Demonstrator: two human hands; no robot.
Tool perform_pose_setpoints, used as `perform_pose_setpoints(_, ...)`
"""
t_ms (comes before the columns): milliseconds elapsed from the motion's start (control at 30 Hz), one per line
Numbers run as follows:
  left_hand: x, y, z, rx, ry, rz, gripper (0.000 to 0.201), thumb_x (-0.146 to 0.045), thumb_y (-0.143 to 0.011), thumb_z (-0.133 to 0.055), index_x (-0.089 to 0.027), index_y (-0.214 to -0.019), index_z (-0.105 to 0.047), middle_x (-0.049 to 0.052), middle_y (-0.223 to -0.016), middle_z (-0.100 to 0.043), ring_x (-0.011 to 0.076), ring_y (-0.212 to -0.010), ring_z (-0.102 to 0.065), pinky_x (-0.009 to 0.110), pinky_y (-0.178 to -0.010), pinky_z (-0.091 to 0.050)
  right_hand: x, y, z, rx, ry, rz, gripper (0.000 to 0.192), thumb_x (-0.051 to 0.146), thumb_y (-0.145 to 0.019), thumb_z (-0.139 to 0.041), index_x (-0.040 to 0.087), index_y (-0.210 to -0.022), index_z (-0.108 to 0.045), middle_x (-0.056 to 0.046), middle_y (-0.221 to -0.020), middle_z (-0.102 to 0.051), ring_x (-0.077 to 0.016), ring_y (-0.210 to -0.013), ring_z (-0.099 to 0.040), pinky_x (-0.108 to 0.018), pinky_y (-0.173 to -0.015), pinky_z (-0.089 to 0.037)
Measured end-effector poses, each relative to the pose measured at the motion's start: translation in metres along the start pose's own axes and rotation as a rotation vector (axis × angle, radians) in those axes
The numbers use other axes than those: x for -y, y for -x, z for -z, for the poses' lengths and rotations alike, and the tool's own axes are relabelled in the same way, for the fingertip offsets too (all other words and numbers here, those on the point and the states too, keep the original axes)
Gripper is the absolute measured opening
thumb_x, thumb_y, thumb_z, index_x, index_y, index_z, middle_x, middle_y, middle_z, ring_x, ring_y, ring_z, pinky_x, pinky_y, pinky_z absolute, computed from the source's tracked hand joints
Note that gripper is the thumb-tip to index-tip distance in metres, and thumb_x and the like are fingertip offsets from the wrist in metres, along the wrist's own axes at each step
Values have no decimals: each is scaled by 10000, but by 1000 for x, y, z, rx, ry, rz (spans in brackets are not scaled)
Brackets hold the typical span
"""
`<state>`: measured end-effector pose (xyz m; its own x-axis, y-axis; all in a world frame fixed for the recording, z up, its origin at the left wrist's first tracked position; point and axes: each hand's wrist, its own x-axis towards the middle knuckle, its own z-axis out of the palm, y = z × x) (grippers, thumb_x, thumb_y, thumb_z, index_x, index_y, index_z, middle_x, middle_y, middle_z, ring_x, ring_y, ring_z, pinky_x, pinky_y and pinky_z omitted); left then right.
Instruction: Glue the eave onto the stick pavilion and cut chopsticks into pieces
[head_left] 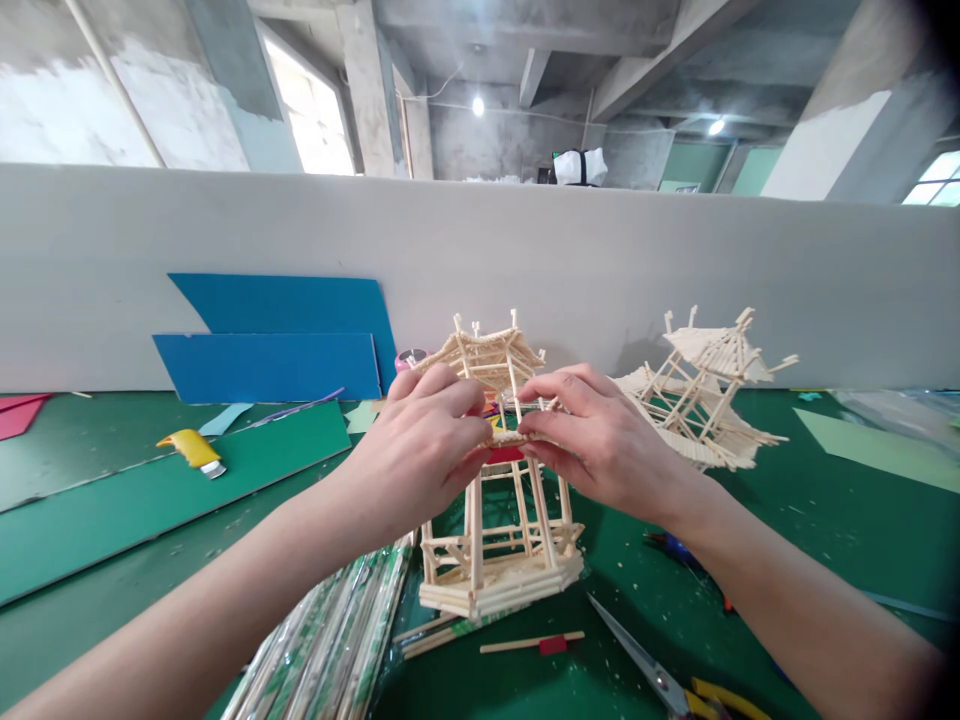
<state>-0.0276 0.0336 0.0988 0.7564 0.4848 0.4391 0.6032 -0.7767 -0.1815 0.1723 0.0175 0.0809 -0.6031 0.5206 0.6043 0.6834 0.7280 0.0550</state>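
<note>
A pavilion model (501, 590) built from pale wooden sticks stands upright in the middle of the table, with a railed base, tall posts and a roof tier on top. My left hand (431, 430) is closed at the left of its middle tier, thumb and fingertips pinching the edge there. From the right, my right hand (600, 430) pinches the same short stick ledge (510, 438), its fingers bent and close to the left fingertips. Something red shows just below the ledge. The hands hide much of the middle tier, and any small loose piece between the fingertips cannot be made out.
Bagged chopsticks (322, 640) lie at front left. Scissors (652, 665) and a stick with a red piece (532, 643) lie in front. A second stick model (712, 390) stands at back right. A yellow cutter (193, 450) and blue boards (270, 365) are at left.
</note>
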Motion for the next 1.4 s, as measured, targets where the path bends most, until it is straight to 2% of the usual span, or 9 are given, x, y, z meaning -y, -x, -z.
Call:
perform_pose_setpoints(267, 0, -1, 0, 12, 11, -1, 163, -241, -787, -502, -206, -697, -634, 44, -774, -557, 209, -800, -432, 353, -695, -294, 0, 1, 0, 10, 9, -7, 168, 238, -838, -475, 166, -879, -621, -73, -1084, -534, -216, -996, -437, -382, -811, -389)
perform_pose_setpoints(433, 0, 0, 1, 7, 19, 2, 164, -225, -789, -495, -202, -698, -630, 44, -775, -558, 204, -807, -434, 347, -698, -296, -1, 2, -2, 25, 25, -10, 190, 265, -803, -530, 176, -955, -600, -76, -1101, -528, -232, -1005, -432, -397, -811, -386)
perform_pose_setpoints(933, 1, 0, 0, 7, 46, 4, 200, -236, -812, -468, -193, -715, -638, 50, -779, -557, 199, -810, -431, 341, -701, -294, -2, 1, -6, 3, 40, -6, 154, 257, -796, -551, 179, -919, -601, -66, -1092, -536, -224, -1002, -447, -384, -807, -393)
perform_pose_setpoints(1400, 2, 0, -1, 26, 45, -7, 199, -249, -808, -476, -194, -679, -618, 38, -762, -538, 193, -795, -412, 352, -723, -284, 0, 0, -2, 6, 2, -9, 175, 266, -822, -495, 165, -875, -628, -74, -1071, -531, -209, -988, -442, -370, -823, -385)
